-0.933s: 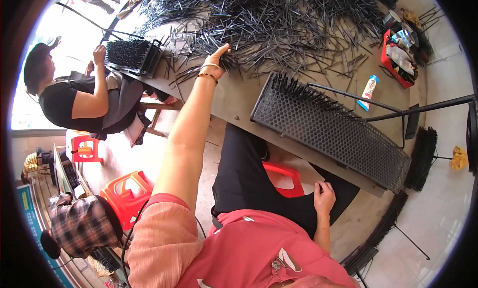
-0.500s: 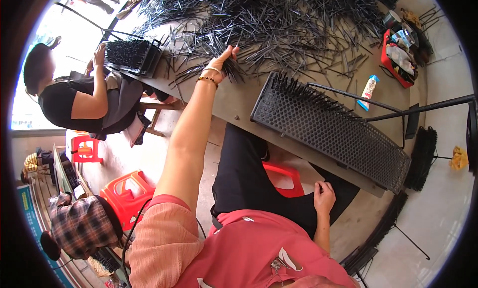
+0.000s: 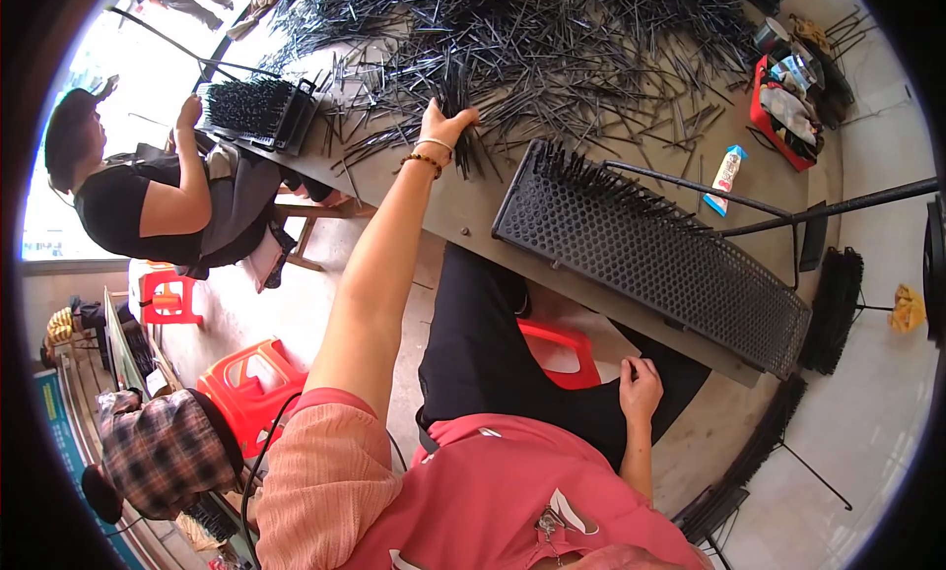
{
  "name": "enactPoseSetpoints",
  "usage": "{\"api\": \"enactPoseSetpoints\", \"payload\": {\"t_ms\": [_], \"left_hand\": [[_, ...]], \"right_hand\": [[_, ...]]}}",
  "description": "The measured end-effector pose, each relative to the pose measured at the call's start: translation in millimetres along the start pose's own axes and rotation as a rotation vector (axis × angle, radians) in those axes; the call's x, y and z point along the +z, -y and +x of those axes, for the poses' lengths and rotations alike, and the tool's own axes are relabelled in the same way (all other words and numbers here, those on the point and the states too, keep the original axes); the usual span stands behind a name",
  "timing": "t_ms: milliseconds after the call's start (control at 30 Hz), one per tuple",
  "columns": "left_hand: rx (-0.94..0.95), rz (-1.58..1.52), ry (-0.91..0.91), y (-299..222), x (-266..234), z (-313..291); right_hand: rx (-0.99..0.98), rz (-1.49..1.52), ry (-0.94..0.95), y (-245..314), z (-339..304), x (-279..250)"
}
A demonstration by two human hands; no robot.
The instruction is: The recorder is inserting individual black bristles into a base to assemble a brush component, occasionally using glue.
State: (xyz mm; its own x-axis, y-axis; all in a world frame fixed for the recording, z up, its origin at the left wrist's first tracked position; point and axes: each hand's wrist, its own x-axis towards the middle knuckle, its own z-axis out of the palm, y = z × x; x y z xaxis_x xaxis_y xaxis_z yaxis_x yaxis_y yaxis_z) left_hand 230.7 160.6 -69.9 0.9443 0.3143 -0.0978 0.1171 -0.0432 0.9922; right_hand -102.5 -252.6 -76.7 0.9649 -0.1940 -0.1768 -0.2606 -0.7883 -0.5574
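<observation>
At upper centre, the left hand (image 3: 449, 129) grips a bundle of thin dark strips (image 3: 470, 158) at the near edge of a loose pile (image 3: 493, 38); at lower right, the right hand (image 3: 641, 388) has curled fingers, whether around anything I cannot tell. At upper right, an open red container (image 3: 764, 124) holds crumpled, plastic-looking wrappings (image 3: 788, 108). Right of centre, dark bristles (image 3: 581, 174) fill the far holes of a black perforated block (image 3: 655, 250).

Of our 2 hands, the left (image 3: 447, 133) grips at the end of a nearly straight left arm (image 3: 370, 265), thumb out to the right. Our right forearm (image 3: 640, 462) stays near the body, its right hand (image 3: 641, 388) low, fingers loosely bent, tips hard to see.
</observation>
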Motion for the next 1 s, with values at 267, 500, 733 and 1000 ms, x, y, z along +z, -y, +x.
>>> {"api": "enactPoseSetpoints", "payload": {"t_ms": [267, 500, 733, 1000], "left_hand": [[0.561, -0.001, -0.299, -12.3, 10.5, -12.0], [0.479, -0.076, -0.393, 16.8, 14.9, -12.3], [0.567, -0.202, -0.301, 12.6, 34.7, -45.7], [0.22, -0.426, -0.385, 14.2, 2.6, -15.6]], "right_hand": [[-0.011, -0.019, -0.006, -0.5, -0.2, -1.0], [-0.029, -0.006, -0.004, 1.2, 0.4, 0.9], [0.011, -0.011, -0.003, -1.9, 0.3, 0.2], [-0.066, -0.045, 0.015, 0.1, 3.9, 2.9]]}}
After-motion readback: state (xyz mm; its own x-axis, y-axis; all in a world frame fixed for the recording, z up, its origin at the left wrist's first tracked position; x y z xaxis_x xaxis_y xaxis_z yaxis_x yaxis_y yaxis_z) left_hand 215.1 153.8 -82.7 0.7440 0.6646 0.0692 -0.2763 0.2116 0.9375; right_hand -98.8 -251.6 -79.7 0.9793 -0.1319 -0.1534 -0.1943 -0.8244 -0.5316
